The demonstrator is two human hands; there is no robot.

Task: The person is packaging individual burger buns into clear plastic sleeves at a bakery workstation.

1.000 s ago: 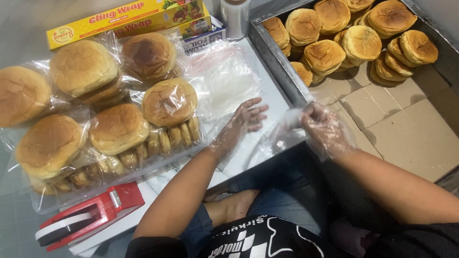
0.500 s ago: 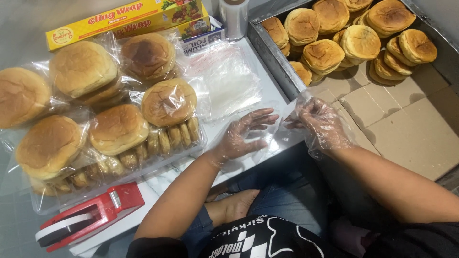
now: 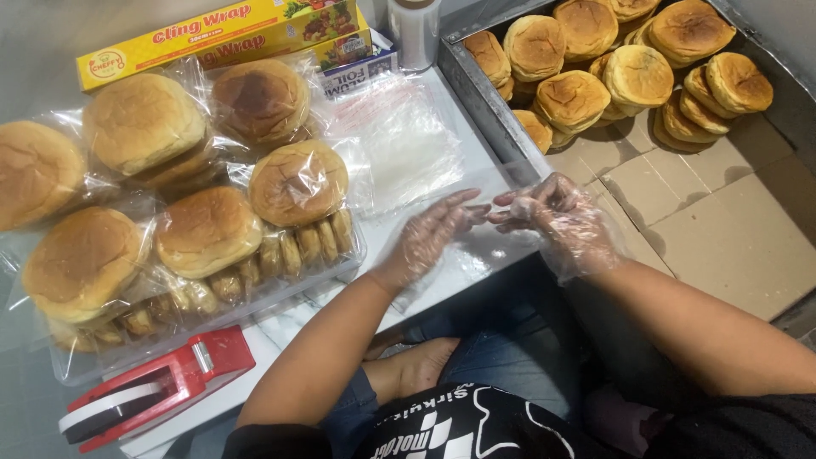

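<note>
Both my hands wear thin clear disposable gloves. My left hand [image 3: 429,234] and my right hand [image 3: 557,217] meet fingertip to fingertip over the edge of the white table [image 3: 476,183]. Between them they pinch a thin clear plastic bag [image 3: 476,255], which hangs loosely under the fingers. A flat stack of the same clear bags [image 3: 399,144] lies on the table just beyond my left hand. Bare round buns [image 3: 586,81] are piled in a metal tray [image 3: 480,106] beyond my right hand.
Bagged buns [image 3: 293,183] and small cookies in a clear tray [image 3: 255,276] fill the table's left side. A yellow cling-wrap box [image 3: 221,34] and a roll [image 3: 414,30] stand at the back. A red tape dispenser [image 3: 157,391] sits near left. Cardboard [image 3: 714,229] lines the tray's near part.
My left hand has come off the table and moved right to meet my right hand. Both now hold the clear bag that my right hand alone held before.
</note>
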